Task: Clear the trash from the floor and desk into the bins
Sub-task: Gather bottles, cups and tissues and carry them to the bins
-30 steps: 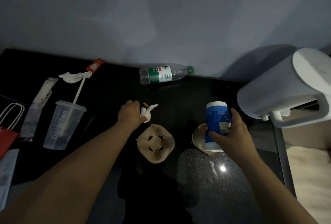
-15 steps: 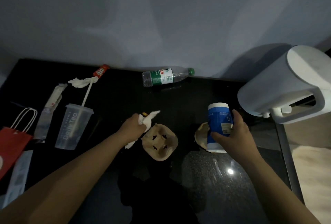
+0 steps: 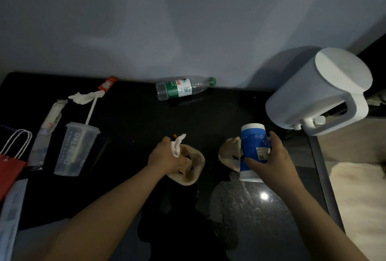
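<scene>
Dark glossy desk (image 3: 129, 118) against a grey wall | left hand (image 3: 167, 157) clamped on crumpled white tissue (image 3: 177, 146), over beige pulp cup tray (image 3: 188, 169) | right hand (image 3: 269, 160) gripping blue-and-white canister (image 3: 251, 152) | step: gathering desk trash | next: carry both to bins, none in view.

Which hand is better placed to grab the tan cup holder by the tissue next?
Left. The left hand already rests on that cup holder, holding a tissue. The right hand is full with the blue canister.
</scene>
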Demonstrator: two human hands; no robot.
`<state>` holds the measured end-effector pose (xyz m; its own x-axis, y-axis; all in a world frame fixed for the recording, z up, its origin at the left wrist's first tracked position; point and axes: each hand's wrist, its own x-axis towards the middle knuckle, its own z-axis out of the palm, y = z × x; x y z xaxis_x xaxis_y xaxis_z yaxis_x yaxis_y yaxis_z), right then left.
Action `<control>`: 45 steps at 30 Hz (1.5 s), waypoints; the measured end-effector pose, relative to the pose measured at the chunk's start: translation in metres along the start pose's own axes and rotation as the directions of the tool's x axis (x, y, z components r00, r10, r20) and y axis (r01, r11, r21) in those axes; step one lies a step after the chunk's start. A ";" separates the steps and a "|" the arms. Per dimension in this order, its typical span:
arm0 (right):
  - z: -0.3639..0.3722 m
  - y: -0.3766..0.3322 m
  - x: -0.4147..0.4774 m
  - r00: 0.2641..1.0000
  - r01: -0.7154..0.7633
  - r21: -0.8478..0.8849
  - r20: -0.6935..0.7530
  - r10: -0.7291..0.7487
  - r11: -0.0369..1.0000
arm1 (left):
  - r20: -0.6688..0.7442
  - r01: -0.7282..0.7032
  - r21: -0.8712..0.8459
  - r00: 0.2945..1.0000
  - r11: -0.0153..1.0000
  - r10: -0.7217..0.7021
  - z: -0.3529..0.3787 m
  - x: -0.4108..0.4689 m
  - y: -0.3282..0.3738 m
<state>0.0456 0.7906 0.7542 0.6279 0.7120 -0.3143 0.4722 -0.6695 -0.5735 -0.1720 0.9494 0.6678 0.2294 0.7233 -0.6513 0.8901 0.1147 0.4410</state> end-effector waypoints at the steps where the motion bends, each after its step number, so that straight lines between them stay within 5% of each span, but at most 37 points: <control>1: -0.001 0.002 -0.002 1.000 -0.005 0.001 -0.001 0.005 1.000 | -0.015 0.014 0.033 1.000 0.999 -0.014 0.003 0.001 0.001; 5: -0.007 0.011 -0.007 0.999 -0.029 0.016 -0.018 0.029 0.999 | -0.079 0.029 0.092 0.997 0.995 -0.022 0.009 0.003 -0.001; 15: -0.014 0.006 -0.033 0.993 -0.070 0.063 -0.090 0.075 0.996 | -0.138 -0.201 -0.155 0.974 0.967 0.180 -0.007 -0.016 0.003; 27: -0.083 0.057 -0.118 0.926 -0.096 0.298 -0.323 0.195 0.950 | -0.200 -0.479 -0.405 0.877 0.779 0.436 0.009 -0.128 0.102; 36: -0.195 0.196 -0.234 0.791 -0.067 0.437 -0.525 0.315 0.897 | -0.216 -0.715 -0.344 0.691 0.609 0.689 0.132 -0.268 0.210; 45: -0.276 0.351 -0.382 0.511 -0.091 0.572 -0.676 0.531 0.815 | 0.034 -0.845 -0.340 0.428 0.413 0.903 0.303 -0.408 0.308</control>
<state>0.1419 0.2251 0.8822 0.9898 -0.1347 0.0461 -0.0261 -0.4900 -0.8713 0.1277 0.4834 0.8816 0.9153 0.3905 0.0987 0.0399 -0.3318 0.9425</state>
